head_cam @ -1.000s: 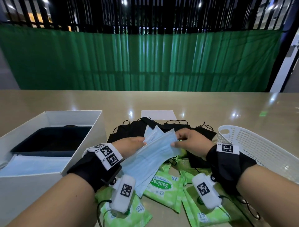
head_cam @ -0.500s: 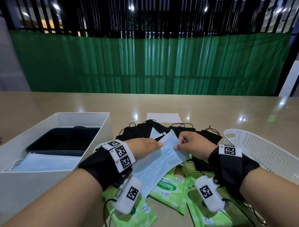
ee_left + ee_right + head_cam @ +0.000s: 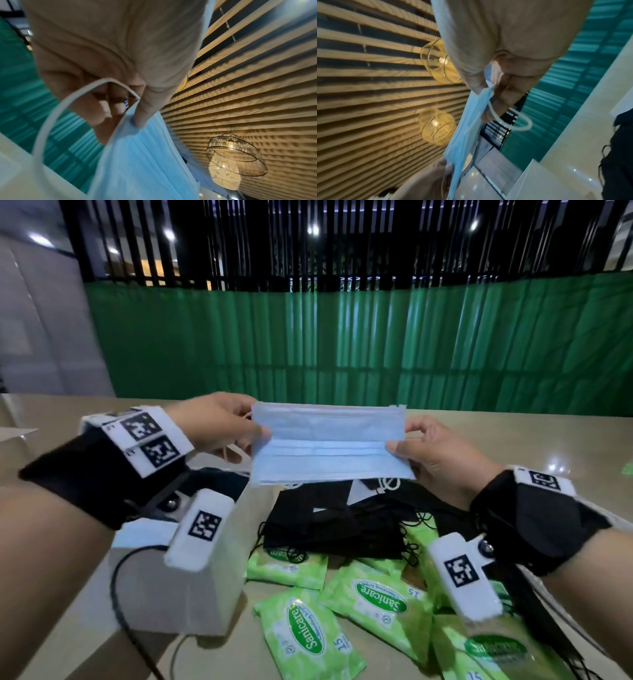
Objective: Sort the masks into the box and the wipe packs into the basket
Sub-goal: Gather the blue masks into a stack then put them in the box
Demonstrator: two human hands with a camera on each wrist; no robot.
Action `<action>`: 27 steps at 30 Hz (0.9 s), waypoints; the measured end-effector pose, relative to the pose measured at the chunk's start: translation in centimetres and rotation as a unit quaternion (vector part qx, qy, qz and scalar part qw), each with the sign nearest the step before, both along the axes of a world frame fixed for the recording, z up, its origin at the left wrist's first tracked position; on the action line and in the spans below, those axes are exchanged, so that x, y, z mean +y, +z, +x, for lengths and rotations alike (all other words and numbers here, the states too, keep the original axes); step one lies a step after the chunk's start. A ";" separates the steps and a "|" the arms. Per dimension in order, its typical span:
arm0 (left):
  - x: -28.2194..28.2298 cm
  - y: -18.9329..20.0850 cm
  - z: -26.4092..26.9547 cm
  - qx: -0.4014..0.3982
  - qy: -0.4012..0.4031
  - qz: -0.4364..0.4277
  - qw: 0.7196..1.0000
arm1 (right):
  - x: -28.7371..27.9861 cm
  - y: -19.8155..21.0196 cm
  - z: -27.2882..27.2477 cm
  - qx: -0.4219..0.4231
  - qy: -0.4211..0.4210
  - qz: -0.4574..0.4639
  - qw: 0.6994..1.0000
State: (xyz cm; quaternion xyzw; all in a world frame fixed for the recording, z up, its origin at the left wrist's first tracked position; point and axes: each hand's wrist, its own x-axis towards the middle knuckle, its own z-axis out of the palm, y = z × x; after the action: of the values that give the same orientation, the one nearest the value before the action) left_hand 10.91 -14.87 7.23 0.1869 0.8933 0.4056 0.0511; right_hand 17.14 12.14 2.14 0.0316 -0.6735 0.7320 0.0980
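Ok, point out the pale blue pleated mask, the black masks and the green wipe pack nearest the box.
pale blue pleated mask [image 3: 327, 445]: head view, middle pleats.
black masks [image 3: 329, 525]: head view, top of pile.
green wipe pack [image 3: 286, 565]: head view, its front face.

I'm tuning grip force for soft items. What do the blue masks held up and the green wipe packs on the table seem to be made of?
Blue masks: apparently thin nonwoven fabric, matte, with horizontal pleats and white, probably elastic, ear loops; left hand and right hand pinch the ends.
Green wipe packs: likely soft plastic film, glossy, wrinkled, with printed labels.
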 end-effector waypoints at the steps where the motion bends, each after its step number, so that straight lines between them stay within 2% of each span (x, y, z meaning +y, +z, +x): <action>1: -1.3 0.4 -0.3 0.013 0.022 0.002 1.000 | -1.1 0.0 -0.1 0.002 0.013 0.015 1.000; 6: -7.4 1.5 -1.6 0.030 0.129 -0.009 0.991 | -7.3 -0.2 -0.9 0.028 0.098 0.091 0.991; 12: -13.2 0.1 -2.0 0.008 0.219 -0.107 0.970 | -14.1 -1.5 -3.6 0.007 0.162 0.221 0.962; 14: -14.4 -0.6 -1.7 -0.001 0.239 -0.121 0.964 | -15.5 -1.8 -4.3 0.008 0.162 0.316 0.935; 16: -15.0 -1.1 -1.7 -0.018 0.251 -0.111 0.961 | -16.4 -1.9 -4.5 0.011 0.163 0.416 0.895; 18: -15.1 -1.7 -1.7 -0.044 0.253 -0.124 0.958 | -17.1 -2.1 -4.3 0.006 0.178 0.470 0.865; 21: -14.7 -2.5 -1.9 -0.106 0.238 -0.189 0.947 | -17.6 -2.8 -4.1 -0.005 0.195 0.521 0.831; 24: -14.1 -3.0 -1.9 -0.132 0.237 -0.239 0.932 | -17.2 -3.5 -4.2 0.016 0.167 0.537 0.827; 27: -13.0 -2.8 -1.9 -0.112 0.240 -0.263 0.928 | -15.3 -3.5 -4.5 0.028 0.107 0.537 0.836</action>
State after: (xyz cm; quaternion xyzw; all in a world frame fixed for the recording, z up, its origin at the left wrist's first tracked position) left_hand 8.99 -27.83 4.42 -0.0997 0.9745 0.1746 0.0996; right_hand 12.65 -3.14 -1.35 0.1720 -0.9502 0.2597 0.0053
